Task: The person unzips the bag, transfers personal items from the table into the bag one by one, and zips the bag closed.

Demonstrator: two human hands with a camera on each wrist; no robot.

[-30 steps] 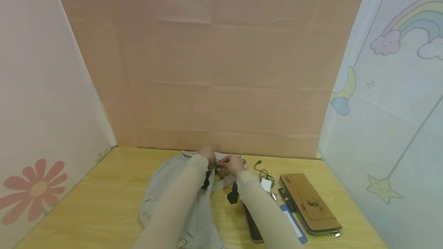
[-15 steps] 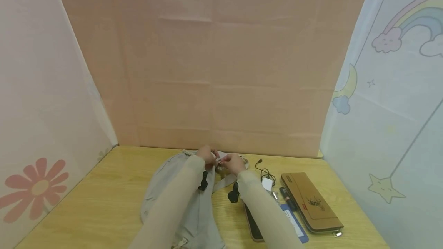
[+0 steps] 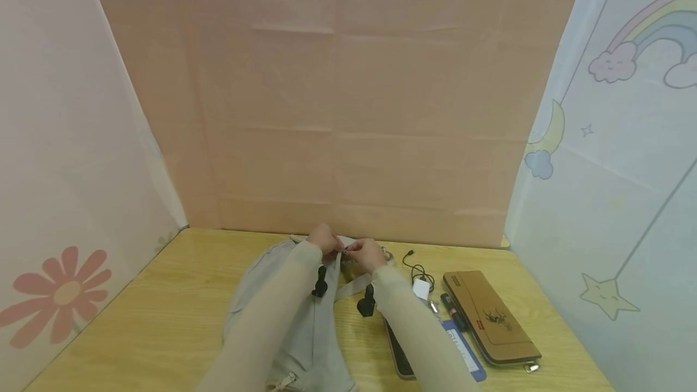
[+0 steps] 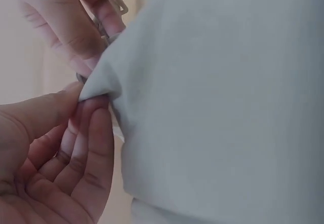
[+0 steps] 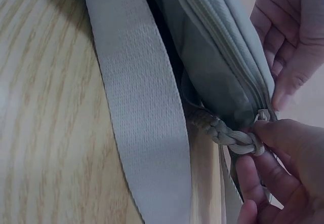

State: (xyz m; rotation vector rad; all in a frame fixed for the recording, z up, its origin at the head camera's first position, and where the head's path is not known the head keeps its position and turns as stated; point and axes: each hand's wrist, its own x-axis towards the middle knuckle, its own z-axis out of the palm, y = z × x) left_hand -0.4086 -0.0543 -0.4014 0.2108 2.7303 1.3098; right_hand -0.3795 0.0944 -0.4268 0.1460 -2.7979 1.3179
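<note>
The grey bag point(image 3: 316, 331) lies on the table point(image 3: 136, 295), left of the phone point(image 3: 402, 352); its long axis runs from the near edge toward the far edge, the far end leaning a little right; the left hand point(image 3: 324, 239) pinches a fold of its cloth at that far end, thumb against fingers; the right hand point(image 3: 367, 254), just beside it, pinches the braided pull point(image 5: 233, 138) where it meets the zip point(image 5: 215, 26); in the right wrist view the zip slants down and right to that pull, and the strap point(image 5: 142, 102) curves alongside, near the hand. Right of the bag lie the charger point(image 3: 421, 288), its cable point(image 3: 418, 271) reaching toward the far edge; the blue card point(image 3: 463, 349); the pen point(image 3: 454, 312); and the brown wallet point(image 3: 490, 319), slanting from far left to near right.
</note>
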